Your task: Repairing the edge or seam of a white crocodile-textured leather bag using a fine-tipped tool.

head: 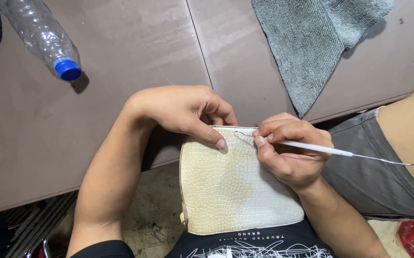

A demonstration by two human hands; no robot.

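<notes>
Two hands meet at the top edge of our cream bag (231, 186), which rests on our lap against the tabletop's (121, 95) near edge. Our left hand (183, 110) pinches that edge closed-fingered, while our right hand (290, 153) grips a thin white tool (312, 148). Farther back lie a bottle (42, 36) and a grey cloth (312, 43).

The pouch (235, 186) is cream leather-like stuff, scale-embossed with a slight sheen; the tool (312, 147) has a smooth white plastic handle and thin metal tips; far left, a clear plastic bottle (39, 33); far right, a nubby grey cloth (312, 48); the table (135, 57) is matt brown.
</notes>
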